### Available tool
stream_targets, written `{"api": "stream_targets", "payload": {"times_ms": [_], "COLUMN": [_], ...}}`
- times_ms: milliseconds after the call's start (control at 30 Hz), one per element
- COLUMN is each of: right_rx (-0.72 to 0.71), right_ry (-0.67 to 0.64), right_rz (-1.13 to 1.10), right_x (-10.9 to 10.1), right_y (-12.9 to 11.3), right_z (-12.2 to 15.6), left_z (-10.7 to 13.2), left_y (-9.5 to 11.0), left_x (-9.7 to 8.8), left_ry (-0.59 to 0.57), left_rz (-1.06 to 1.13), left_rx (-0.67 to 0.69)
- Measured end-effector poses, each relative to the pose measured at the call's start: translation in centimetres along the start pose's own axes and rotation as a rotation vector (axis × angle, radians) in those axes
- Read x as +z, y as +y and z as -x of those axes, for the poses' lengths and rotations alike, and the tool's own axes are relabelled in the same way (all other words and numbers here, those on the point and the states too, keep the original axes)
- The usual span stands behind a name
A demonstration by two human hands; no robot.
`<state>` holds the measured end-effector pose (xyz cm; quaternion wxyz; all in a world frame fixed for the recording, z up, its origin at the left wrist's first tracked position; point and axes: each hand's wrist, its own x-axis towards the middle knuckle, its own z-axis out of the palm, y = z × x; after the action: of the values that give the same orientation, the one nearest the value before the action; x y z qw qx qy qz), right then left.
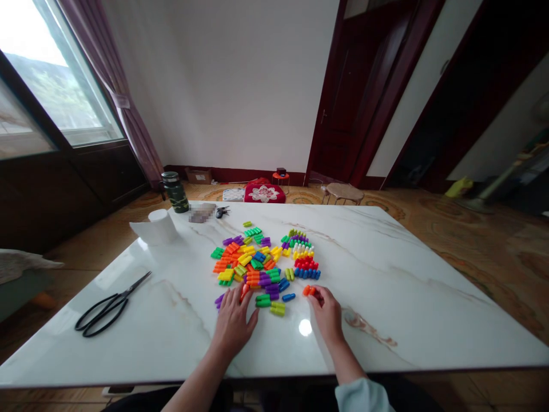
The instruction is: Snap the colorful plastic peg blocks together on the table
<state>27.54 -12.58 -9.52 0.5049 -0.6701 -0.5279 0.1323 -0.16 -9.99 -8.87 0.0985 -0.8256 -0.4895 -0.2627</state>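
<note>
A heap of small plastic building pieces [251,263] in many colours lies in the middle of the white marble table [407,274]. To its right, rows of pieces sorted by colour [304,257] are lined up. My left hand [234,320] rests on the table at the heap's near edge, fingers stretched, touching an orange-red piece [244,290]. My right hand [328,312] pinches an orange piece [307,290] just below the blue row.
Black scissors [109,306] lie at the left of the table. A paper roll [160,226], a dark green bottle [175,191] and keys [222,212] stand at the far left corner. A stool [343,193] and a red cushion [265,193] are on the floor behind.
</note>
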Motion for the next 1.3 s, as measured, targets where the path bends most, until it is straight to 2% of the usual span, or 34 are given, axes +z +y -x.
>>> {"api": "stream_targets", "payload": {"times_ms": [133,267,433,567,900,1033,1200,1300], "right_rx": [0.046,0.13,0.183,0.183,0.134,0.075,-0.105,-0.242], "right_ry": [0.009,-0.037,-0.029,-0.032,-0.032,0.029,0.193,0.141], "right_rz": [0.035,0.089,0.257,0.336,0.347,0.306,0.217,0.152], "right_x": [0.3,0.7,1.1,1.4,1.8,2.0,1.8,2.3], "right_y": [0.1,-0.5,-1.5,-1.8,-1.7,-1.2,-1.2,-2.7], "right_z": [-0.4,-1.3,-1.8,-1.9,-2.0,-1.7,-1.3,-1.4], "left_z": [-0.1,-0.2,-0.2,-0.2,-0.2,-0.3,-0.3,-0.2], "left_y": [0.1,0.1,0.0,0.0,0.2,0.2,0.3,0.3], "left_x": [-0.2,-0.3,-0.2,-0.2,-0.4,-0.5,-0.4,-0.4], "left_ry": [-0.013,-0.016,-0.019,-0.006,-0.035,-0.042,-0.036,-0.021], "left_rz": [0.0,-0.001,0.004,0.013,-0.001,0.011,0.011,0.016], "left_rx": [0.001,-0.003,-0.005,-0.006,-0.011,-0.014,-0.019,-0.033]}}
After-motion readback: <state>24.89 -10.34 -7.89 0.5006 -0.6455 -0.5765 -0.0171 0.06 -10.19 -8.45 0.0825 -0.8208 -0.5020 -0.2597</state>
